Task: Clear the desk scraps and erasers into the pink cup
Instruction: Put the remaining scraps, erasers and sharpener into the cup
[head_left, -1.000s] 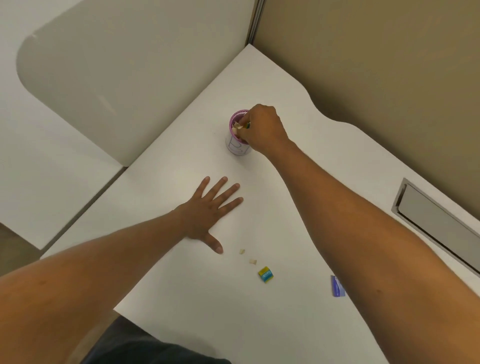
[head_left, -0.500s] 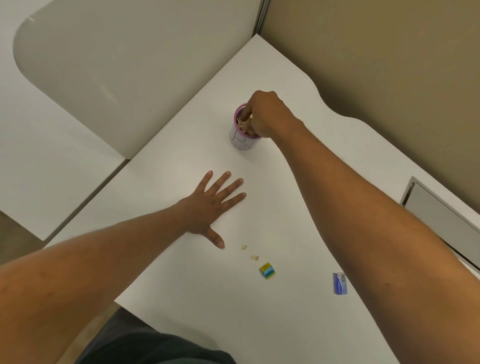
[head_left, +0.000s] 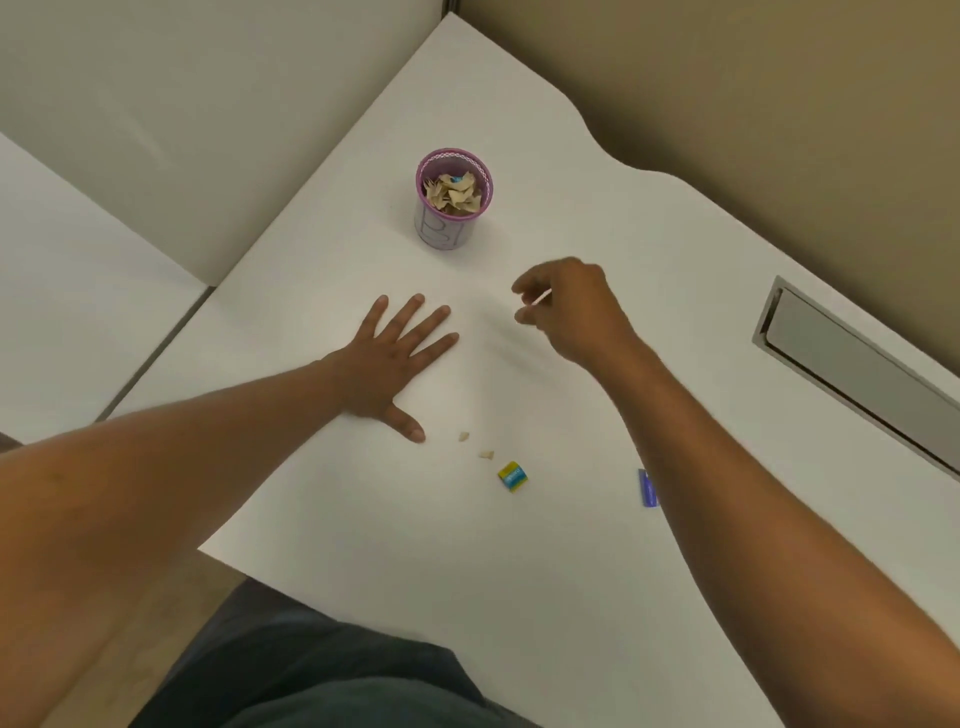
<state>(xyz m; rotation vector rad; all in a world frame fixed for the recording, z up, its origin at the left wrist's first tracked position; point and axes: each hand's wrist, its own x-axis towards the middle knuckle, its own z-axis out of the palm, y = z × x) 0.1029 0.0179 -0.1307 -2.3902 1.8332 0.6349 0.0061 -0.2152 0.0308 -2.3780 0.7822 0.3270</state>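
The pink cup (head_left: 453, 200) stands upright on the white desk (head_left: 545, 545), holding several tan paper scraps. My right hand (head_left: 571, 312) hovers below and right of the cup, fingers loosely curled and apart, holding nothing. My left hand (head_left: 395, 358) lies flat on the desk, fingers spread. Near its thumb lie two small tan scraps (head_left: 463, 436) (head_left: 487, 455). Just beyond them sits a yellow and blue eraser (head_left: 514, 476). A blue eraser (head_left: 647, 487) shows partly beside my right forearm.
A recessed grey cable tray (head_left: 852, 369) is set into the desk at the right. Tan partition walls close off the back and right. A white divider panel (head_left: 171, 119) stands at the left. The desk's front edge runs close to my lap.
My right hand has left the cup's mouth and drawn back toward me, now empty. The cup's contents are visible. My left hand has stayed flat on the desk.
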